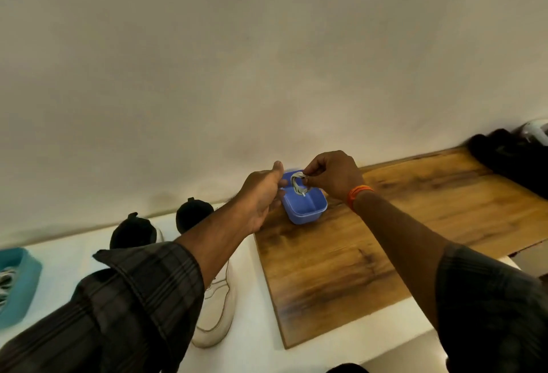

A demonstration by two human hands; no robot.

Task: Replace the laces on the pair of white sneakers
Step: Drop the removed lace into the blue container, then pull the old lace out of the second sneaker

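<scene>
Two bare hands are meeting over a small blue plastic box (305, 205), which is sitting on a brown wooden board (370, 242) close to the pale wall (267, 61). We are pinching a coiled bundle of grey-white shoelace (299, 183) between the thumb and fingers of our right hand (333, 175), holding it just above the far end of the blue box. Our left hand (262, 196) is reaching in at the box's left side, thumb stretched out straight toward the wall and fingers loosely spread around the near-left edge; we cannot tell whether they are actually touching the plastic. An orange thread band (357, 195) is circling our right wrist, and a dark checked sleeve (139, 298) is covering our left forearm.

Left of the box, off the board, a white sneaker (218, 313) is lying on the white tabletop (255, 343), partly hidden under our left arm, with a second white sneaker (136, 230) farther left. Far left of the box, a teal plastic tray (22, 280) is holding more pale laces (4, 283).
</scene>
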